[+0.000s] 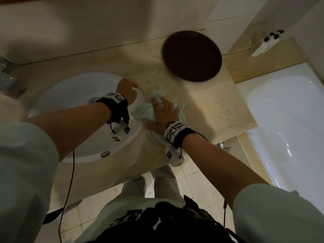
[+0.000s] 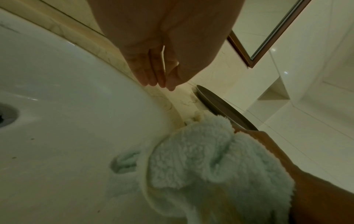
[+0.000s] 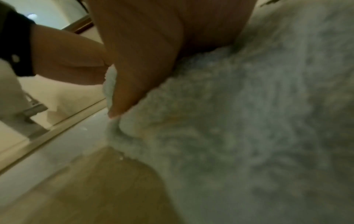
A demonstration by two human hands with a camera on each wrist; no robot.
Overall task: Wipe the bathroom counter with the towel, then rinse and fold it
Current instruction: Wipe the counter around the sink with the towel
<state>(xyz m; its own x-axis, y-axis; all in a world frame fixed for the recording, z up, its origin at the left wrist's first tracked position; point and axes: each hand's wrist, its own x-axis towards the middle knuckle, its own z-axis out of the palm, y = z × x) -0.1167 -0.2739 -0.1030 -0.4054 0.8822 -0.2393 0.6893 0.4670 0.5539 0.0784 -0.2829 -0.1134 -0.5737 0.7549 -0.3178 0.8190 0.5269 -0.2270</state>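
Right hand [image 1: 164, 113] spread flat, pressing bunched towel [image 1: 156, 104] on counter [image 1: 210, 102] beside sink [image 1: 70, 95] rim. Left hand [image 1: 127, 89] empty, fingers straight, over rim; unwiped counter lies rightward.

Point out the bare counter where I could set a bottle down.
Most room lies on the counter right of the towel, between the brown tray and the front edge. Crowded: the strip between sink and towel, taken by the left hand and right hand.
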